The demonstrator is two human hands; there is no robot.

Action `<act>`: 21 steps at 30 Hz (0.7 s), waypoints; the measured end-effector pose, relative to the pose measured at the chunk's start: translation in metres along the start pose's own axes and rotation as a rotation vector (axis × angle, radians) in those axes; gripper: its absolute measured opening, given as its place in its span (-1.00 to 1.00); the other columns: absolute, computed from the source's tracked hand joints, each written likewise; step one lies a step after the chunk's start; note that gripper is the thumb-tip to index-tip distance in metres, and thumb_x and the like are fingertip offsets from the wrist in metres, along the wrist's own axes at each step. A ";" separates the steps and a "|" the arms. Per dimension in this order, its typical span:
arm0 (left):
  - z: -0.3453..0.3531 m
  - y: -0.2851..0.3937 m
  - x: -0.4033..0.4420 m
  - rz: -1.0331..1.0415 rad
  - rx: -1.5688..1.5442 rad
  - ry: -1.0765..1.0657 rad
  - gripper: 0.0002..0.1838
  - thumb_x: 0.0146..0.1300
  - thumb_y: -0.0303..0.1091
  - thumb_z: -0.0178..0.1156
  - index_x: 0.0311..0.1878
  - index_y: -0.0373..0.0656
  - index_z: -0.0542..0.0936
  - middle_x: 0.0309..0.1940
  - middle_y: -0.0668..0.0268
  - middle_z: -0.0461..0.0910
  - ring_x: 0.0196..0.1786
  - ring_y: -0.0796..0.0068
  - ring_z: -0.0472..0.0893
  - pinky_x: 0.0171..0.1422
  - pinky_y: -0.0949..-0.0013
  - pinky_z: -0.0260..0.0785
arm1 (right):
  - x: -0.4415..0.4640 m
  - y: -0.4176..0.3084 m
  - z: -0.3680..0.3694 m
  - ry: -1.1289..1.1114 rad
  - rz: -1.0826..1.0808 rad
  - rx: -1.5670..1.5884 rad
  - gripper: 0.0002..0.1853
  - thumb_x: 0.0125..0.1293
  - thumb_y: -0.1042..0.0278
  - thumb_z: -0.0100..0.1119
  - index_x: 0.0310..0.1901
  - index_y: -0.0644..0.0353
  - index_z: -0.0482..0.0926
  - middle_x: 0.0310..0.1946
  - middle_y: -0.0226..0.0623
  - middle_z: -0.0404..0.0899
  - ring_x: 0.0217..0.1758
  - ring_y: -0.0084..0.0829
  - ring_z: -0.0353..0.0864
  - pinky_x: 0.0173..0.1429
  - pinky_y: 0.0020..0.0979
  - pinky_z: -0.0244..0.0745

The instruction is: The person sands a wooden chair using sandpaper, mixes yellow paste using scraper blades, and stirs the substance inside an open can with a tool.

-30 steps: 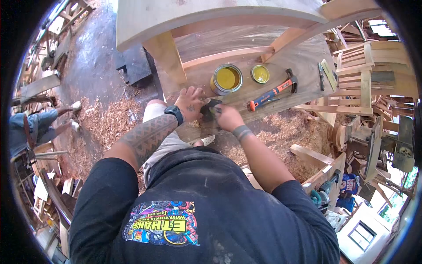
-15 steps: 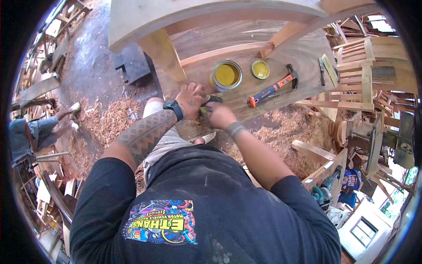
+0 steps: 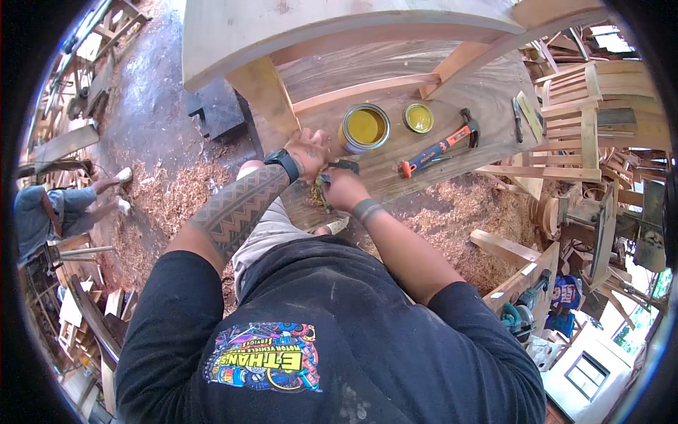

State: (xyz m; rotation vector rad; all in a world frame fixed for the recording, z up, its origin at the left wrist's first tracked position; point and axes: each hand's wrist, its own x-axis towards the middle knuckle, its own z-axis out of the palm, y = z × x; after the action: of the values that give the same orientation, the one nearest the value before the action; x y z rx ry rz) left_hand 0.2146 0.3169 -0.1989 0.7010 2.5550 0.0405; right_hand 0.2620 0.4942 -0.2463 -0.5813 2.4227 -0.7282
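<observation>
My left hand (image 3: 308, 152) is closed at the near edge of the wooden board (image 3: 395, 166), by the foot of a chair leg; what lies under its fingers is hidden. My right hand (image 3: 342, 189) is wrapped round a small dark tool (image 3: 345, 167) with a bit of yellow-green, right beside my left hand. Just beyond them stands an open can of mustard-yellow filler (image 3: 365, 127). A round lid (image 3: 418, 118) smeared with yellow lies to its right. An orange and blue hammer (image 3: 439, 150) rests farther right.
A pale wooden chair frame (image 3: 265, 88) spans the top. A knife (image 3: 518, 120) and a flat strip (image 3: 529, 115) lie at the board's right. Wood shavings (image 3: 166, 191) cover the floor. Another person (image 3: 60, 208) is at the far left. Slatted chairs (image 3: 572, 131) are stacked at right.
My right hand and the dark tool have moved a little left and toward me. My left hand has shifted slightly, its fingers more curled. The person at left has moved slightly.
</observation>
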 end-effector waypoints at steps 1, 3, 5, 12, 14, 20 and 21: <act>0.000 0.001 -0.002 0.002 -0.029 -0.021 -0.22 -0.17 -0.08 0.61 0.28 0.10 0.70 0.31 0.17 0.47 0.28 0.02 0.44 0.29 0.01 0.46 | -0.005 0.005 -0.001 0.026 0.045 0.118 -0.63 0.32 0.17 0.33 0.10 0.11 0.70 -0.01 0.02 0.75 -0.01 0.04 0.77 0.14 -0.07 0.64; 0.004 -0.001 -0.002 0.001 -0.082 -0.056 -0.20 0.01 0.06 0.55 0.36 0.00 0.63 0.34 0.14 0.47 0.30 0.05 0.47 0.35 0.01 0.41 | -0.019 0.016 -0.021 0.081 0.126 0.353 -0.63 0.30 0.23 0.38 0.09 0.16 0.71 -0.07 -0.05 0.80 -0.06 -0.11 0.80 0.09 -0.15 0.66; 0.017 -0.007 -0.015 -0.023 -0.564 0.041 -0.16 0.05 0.00 0.58 0.41 -0.11 0.57 0.27 0.14 0.54 0.20 0.10 0.56 0.27 0.05 0.49 | -0.029 0.023 -0.041 0.051 0.176 0.830 -0.67 0.38 0.27 0.36 0.09 0.25 0.70 -0.09 -0.18 0.79 -0.11 -0.31 0.75 0.06 -0.23 0.65; 0.073 0.008 -0.065 -0.290 -1.956 -0.135 -0.63 0.52 -0.22 0.29 0.21 -0.27 0.61 -0.12 0.41 0.68 -0.09 0.50 0.64 0.05 0.39 0.51 | -0.041 0.024 -0.029 -0.240 0.205 1.183 -0.53 0.54 0.23 0.31 0.36 0.23 0.52 0.12 -0.35 0.68 0.13 -0.53 0.65 0.19 -0.39 0.62; 0.085 0.000 -0.075 -0.298 -1.800 -0.079 -0.69 0.53 -0.25 0.27 0.15 -0.29 0.64 -0.16 0.41 0.68 -0.13 0.51 0.63 0.00 0.38 0.48 | -0.047 0.015 -0.040 -0.454 0.130 1.043 -0.55 0.55 0.23 0.29 0.35 0.22 0.53 0.14 -0.37 0.66 0.18 -0.56 0.62 0.23 -0.39 0.60; 0.099 -0.062 -0.129 -0.316 -1.715 0.235 -0.70 0.52 -0.30 0.27 0.17 -0.28 0.65 -0.11 0.37 0.70 -0.10 0.53 0.63 0.08 0.34 0.49 | -0.045 0.027 -0.052 0.051 -0.141 -0.221 0.03 0.22 -0.36 0.38 0.52 0.27 0.34 0.58 0.06 0.24 0.63 0.05 0.22 0.63 -0.01 0.22; 0.082 -0.061 -0.139 -0.390 -1.863 0.209 -0.73 0.53 -0.34 0.24 0.18 -0.25 0.64 -0.07 0.35 0.72 -0.05 0.51 0.67 0.11 0.31 0.56 | -0.043 0.026 -0.039 0.081 -0.149 -0.304 0.07 0.20 -0.36 0.39 0.55 0.27 0.28 0.63 0.03 0.16 0.67 0.06 0.14 0.65 0.03 0.17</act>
State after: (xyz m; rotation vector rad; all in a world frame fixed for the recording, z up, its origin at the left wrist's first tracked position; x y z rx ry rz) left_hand 0.3278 0.1883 -0.2180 -0.5491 1.5981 1.9874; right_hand 0.2653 0.5510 -0.2184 -0.8748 2.6077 -0.4496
